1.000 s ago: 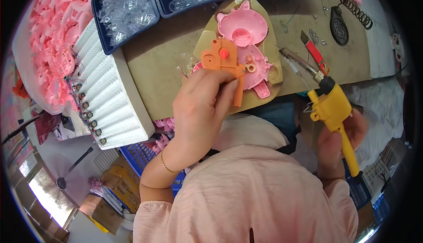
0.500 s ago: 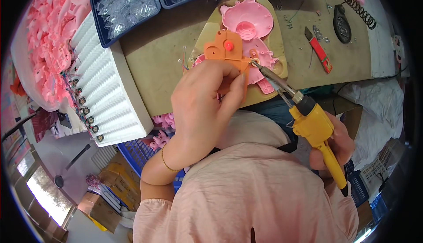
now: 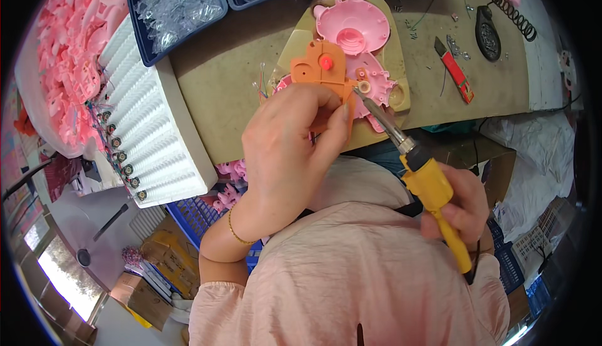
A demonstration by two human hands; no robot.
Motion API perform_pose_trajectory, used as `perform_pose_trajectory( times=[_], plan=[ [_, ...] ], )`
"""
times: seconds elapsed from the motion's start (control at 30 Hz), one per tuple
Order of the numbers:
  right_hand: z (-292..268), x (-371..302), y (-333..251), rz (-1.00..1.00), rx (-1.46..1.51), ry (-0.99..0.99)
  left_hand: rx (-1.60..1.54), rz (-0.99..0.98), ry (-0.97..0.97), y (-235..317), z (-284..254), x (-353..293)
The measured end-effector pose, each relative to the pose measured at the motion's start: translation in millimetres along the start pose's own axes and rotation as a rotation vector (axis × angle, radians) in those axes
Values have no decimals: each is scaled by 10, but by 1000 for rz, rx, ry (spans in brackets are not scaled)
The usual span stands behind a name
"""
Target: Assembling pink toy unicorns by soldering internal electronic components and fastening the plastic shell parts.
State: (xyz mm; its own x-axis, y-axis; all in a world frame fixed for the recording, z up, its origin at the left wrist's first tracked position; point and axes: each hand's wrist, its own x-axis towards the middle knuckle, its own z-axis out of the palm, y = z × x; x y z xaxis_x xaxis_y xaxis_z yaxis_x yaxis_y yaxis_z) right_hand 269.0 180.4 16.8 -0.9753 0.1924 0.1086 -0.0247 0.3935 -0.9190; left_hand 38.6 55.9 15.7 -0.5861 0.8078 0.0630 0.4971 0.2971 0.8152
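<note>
My left hand (image 3: 291, 136) is closed, thumb and index finger pinched at the lower right of an orange plastic part (image 3: 323, 77); what lies between the fingertips is hidden. The part has a round red piece (image 3: 326, 62) on it and rests over pink plastic shells (image 3: 370, 23) in a tan shaped holder (image 3: 399, 51). In my right hand (image 3: 467, 205) is a yellow pistol-shaped soldering iron (image 3: 433, 189). Its metal tip points up and left, at the right edge of the orange part beside a small pale ring (image 3: 364, 87).
Blue bins (image 3: 150, 48) of clear plastic pieces line the back. A white ribbed tray (image 3: 160, 120) with small round wired parts along its edge stands left, by a heap of pink pieces (image 3: 69, 76). A red cutter knife (image 3: 458, 76) and a black coil-corded object (image 3: 487, 35) lie right.
My right hand and the soldering iron have shifted left and turned a little, and the tip sits slightly further left. My left hand has barely moved.
</note>
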Motion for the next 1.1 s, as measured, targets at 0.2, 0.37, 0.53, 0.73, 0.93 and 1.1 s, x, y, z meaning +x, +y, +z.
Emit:
perform_pose_trajectory(
  times=[0.2,0.37,0.53,0.73,0.93,1.1],
  plan=[
    [-43,-54,0,199,82,-90,18,6,-1,-13,4,-2],
    [-1,21,157,-283,-202,228,16,5,5,22,60,60],
    [16,-211,84,-121,-228,237,-42,3,-20,49,38,62],
    [-519,-165,199,62,49,1147,37,-61,-40,18,-128,-71],
    [-1413,48,-8,272,-300,1050,67,4,278,-242,-427,20],
    [-1459,0,643,178,-335,1099,-85,-84,276,-334,-549,167]
  ],
)
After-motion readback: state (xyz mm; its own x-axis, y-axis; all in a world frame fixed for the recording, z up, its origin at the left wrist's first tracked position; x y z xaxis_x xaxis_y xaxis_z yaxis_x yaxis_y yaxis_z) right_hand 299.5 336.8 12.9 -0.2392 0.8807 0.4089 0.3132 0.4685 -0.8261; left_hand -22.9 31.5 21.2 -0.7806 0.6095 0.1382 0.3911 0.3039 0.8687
